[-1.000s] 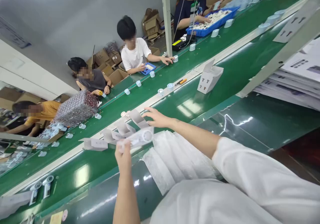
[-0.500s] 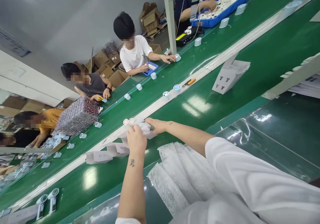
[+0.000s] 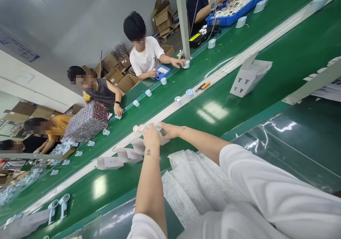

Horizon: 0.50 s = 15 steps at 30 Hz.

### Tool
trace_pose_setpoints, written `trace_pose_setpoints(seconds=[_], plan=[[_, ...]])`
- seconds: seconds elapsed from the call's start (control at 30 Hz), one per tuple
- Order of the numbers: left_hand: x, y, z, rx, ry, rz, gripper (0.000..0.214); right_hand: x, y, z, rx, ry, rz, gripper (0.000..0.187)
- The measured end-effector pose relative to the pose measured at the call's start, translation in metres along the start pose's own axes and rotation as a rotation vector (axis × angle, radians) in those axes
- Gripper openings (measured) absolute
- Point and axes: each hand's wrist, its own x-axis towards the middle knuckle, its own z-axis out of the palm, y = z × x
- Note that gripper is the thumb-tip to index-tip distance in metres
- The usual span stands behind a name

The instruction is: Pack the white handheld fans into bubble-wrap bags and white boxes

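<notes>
Both hands are closed in together over the near side of the line: the left hand (image 3: 150,136) is curled around a pale wrapped item (image 3: 159,128), and the right hand (image 3: 168,129) pinches its far end with bent fingers. Most of the item is hidden between them, so its exact shape can't be called, but it sits just at the white divider rail (image 3: 66,182).

Across the frame, the green near conveyor belt (image 3: 101,185) runs on a long diagonal beside the far belt (image 3: 170,77). A loose heap of bubble-wrap sleeves (image 3: 195,185) spills below both forearms, and folded white cartons (image 3: 108,163) lie just left of the hands. Closer in, two round printed discs (image 3: 138,128) sit almost against the left hand's knuckles, with clear round cups (image 3: 189,93) and an orange-handled tool (image 3: 204,86) farther along the rail.

Now the risks: a loose pinch could drop the item onto the belt or the rail. A sideways shift of the left hand could flick those discs away, and a dragging forearm could pull the slippery sleeves out of their heap.
</notes>
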Motion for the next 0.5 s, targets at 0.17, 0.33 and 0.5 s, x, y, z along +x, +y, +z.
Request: trace_pose_setpoints(seconds=[0.17, 0.33, 0.5], plan=[[-0.015, -0.007, 0.006, -0.150, -0.046, 0.047, 0.039, -0.003, -0.009, 0.000, -0.039, 0.004, -0.044, 0.053], [-0.046, -0.019, 0.013, -0.243, -0.106, 0.412, 0.014, -0.023, -0.011, -0.035, -0.046, 0.045, 0.105, 0.061], [-0.109, -0.101, 0.045, -0.571, 0.022, 0.106, 0.025, -0.082, 0.016, -0.124, -0.069, 0.174, 0.228, 0.064]])
